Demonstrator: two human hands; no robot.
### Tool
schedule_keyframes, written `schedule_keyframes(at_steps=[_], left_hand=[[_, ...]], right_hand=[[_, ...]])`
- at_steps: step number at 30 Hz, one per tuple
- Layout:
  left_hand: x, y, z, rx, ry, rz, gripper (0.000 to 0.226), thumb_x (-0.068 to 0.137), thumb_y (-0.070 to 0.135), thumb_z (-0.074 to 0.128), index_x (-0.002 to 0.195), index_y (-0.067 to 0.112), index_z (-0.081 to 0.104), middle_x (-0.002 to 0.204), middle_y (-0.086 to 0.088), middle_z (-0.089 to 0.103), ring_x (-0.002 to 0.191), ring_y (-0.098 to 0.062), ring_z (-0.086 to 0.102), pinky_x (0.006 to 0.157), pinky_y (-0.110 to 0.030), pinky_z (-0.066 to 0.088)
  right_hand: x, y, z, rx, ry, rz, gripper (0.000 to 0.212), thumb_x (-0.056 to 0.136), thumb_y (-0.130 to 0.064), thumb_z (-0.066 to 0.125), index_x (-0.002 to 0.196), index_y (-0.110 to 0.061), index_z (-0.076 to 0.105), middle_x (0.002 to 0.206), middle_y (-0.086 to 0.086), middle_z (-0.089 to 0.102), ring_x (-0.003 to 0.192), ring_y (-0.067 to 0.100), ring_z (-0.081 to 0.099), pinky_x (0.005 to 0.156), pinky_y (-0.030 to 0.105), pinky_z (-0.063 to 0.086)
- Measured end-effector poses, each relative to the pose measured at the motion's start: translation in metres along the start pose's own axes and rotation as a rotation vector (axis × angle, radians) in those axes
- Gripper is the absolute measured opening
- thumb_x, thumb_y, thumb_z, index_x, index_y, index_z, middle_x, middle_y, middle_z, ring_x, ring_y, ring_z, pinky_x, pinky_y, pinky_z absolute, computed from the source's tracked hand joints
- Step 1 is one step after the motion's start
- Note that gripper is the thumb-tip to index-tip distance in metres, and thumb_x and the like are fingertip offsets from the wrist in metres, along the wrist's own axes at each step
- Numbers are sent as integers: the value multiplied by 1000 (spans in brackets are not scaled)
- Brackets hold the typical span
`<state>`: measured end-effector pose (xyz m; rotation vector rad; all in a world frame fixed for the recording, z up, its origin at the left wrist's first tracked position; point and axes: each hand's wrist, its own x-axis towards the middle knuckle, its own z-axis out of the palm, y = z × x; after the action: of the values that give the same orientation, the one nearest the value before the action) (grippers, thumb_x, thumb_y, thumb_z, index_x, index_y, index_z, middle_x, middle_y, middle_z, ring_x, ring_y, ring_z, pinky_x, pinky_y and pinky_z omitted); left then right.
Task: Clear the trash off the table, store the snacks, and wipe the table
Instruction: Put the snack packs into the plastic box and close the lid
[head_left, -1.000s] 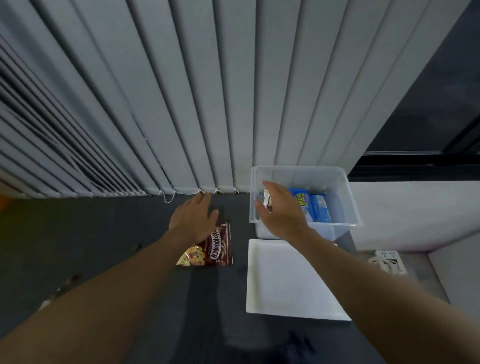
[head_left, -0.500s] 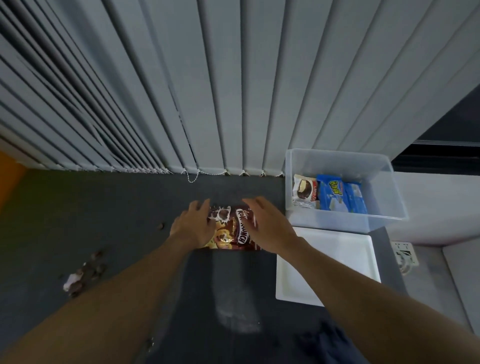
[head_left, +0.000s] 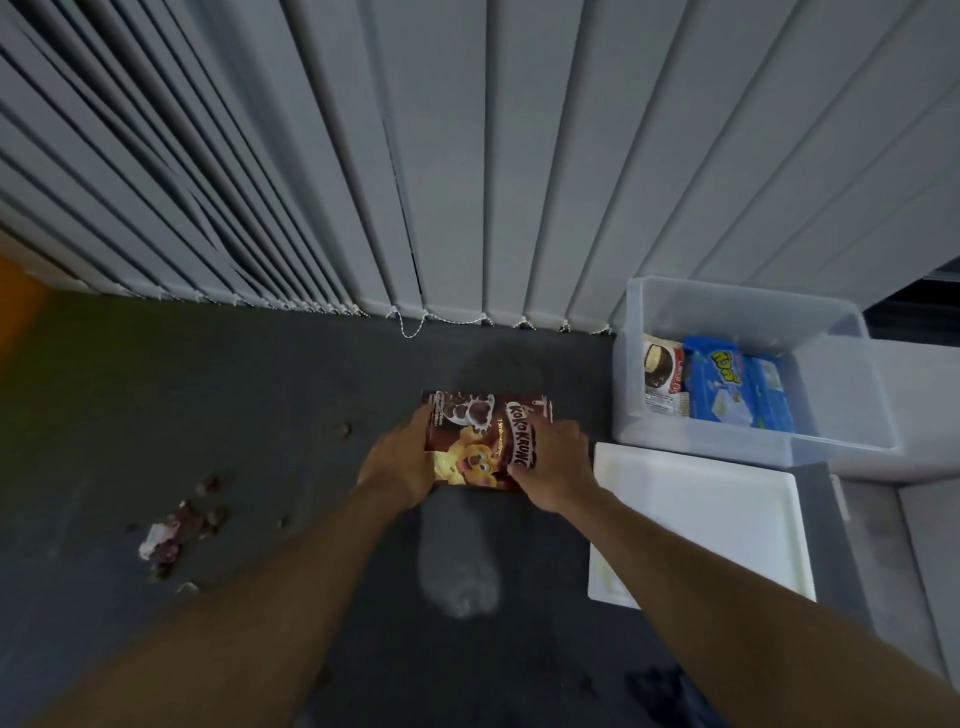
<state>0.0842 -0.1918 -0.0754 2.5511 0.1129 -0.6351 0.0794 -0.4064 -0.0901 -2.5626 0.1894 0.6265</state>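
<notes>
Both edges of the brown foil cereal packet (head_left: 483, 436) on the dark grey table (head_left: 234, 415) are now gripped: left by the left hand (head_left: 400, 462), right by the right hand (head_left: 556, 462), brought back from the clear plastic bin (head_left: 701, 449). Storing is judged next.

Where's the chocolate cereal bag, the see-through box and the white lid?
cereal bag (head_left: 480, 439), head view, middle of its printed front.
see-through box (head_left: 727, 448), head view, on its near wall.
white lid (head_left: 701, 530), head view, on its flat middle.
</notes>
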Motion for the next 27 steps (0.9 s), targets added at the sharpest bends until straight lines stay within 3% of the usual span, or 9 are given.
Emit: schedule_keyframes(at_steps=[3, 7, 15, 19, 23, 25, 27], left_hand=[[-3, -1, -3, -79, 21, 25, 70, 87, 11, 56, 150, 26, 31, 138, -9, 54, 120, -32, 56, 103, -43, 45], [-10, 5, -9, -136, 75, 42, 63, 85, 4, 54, 145, 17, 37, 136, -10, 49, 124, -30, 52, 106, -42, 42], [-25, 33, -38, -173, 220, 57, 63, 85, 7, 55, 144, 18, 33, 125, -6, 43, 111, -33, 56, 99, -45, 46], [-31, 61, -51, -201, 288, 126, 65, 88, 9, 56, 148, 17, 30, 129, -8, 42, 109, -26, 54, 97, -41, 47], [-31, 103, -59, -200, 300, 233, 68, 89, 10, 55, 151, 18, 27, 132, -7, 42, 115, -25, 53, 100, -40, 47], [-29, 129, -58, -198, 298, 291, 67, 89, 10, 53, 150, 19, 28, 132, -7, 43, 115, -23, 50, 102, -39, 45], [-27, 157, -55, -185, 292, 352, 66, 89, 8, 51, 150, 17, 29, 129, -5, 42, 113, -18, 46, 100, -31, 40]], right_hand=[[4, -10, -5, 164, -16, 51, 69, 86, -23, 71, 146, -23, 36, 134, 13, 39, 124, 32, 49, 104, 37, 45], [-3, -22, -17, 184, 12, -78, 50, 93, -11, 58, 141, -19, 45, 128, 11, 42, 117, 28, 53, 103, 35, 46], [-26, -33, -68, 218, 182, -330, 47, 98, -11, 50, 144, -14, 42, 126, 9, 40, 109, 18, 50, 103, 32, 47], [-35, -30, -99, 254, 322, -388, 48, 99, -15, 52, 146, -12, 42, 130, 10, 43, 118, 19, 50, 103, 32, 48], [-43, -8, -134, 322, 395, -324, 50, 100, -18, 53, 148, -15, 39, 131, 6, 42, 116, 15, 51, 97, 24, 49], [-47, 9, -153, 333, 429, -289, 51, 99, -17, 55, 148, -15, 39, 132, 7, 41, 118, 16, 52, 98, 26, 49], [-52, 28, -170, 342, 468, -255, 51, 99, -16, 56, 147, -15, 40, 132, 7, 41, 116, 14, 51, 97, 25, 49]])
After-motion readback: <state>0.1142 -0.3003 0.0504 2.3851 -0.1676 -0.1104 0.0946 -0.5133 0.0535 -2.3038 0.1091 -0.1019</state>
